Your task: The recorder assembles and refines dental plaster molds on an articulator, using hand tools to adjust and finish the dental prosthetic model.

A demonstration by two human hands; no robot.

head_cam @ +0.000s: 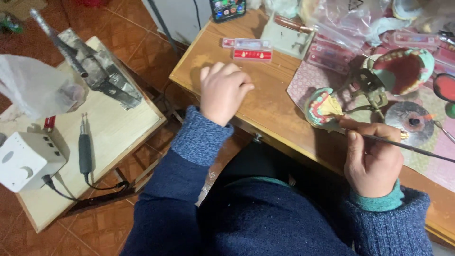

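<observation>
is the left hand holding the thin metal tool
No, the left hand rests closed and empty on the wooden table; the right hand holds the thin metal tool.

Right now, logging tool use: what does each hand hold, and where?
The right hand pinches a thin metal tool near its working end. The left hand, curled on the table, shows nothing held.

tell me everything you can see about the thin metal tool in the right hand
The thin metal tool is a long, slender, dark grey rod that looks like steel. The right hand pinches it near its front end, thumb on top, at the edge of the wooden desk. Its tip points left toward the dental model of teeth in pink and green base; whether they touch cannot be told. The long shaft runs right and slightly down, out of the picture.
</observation>
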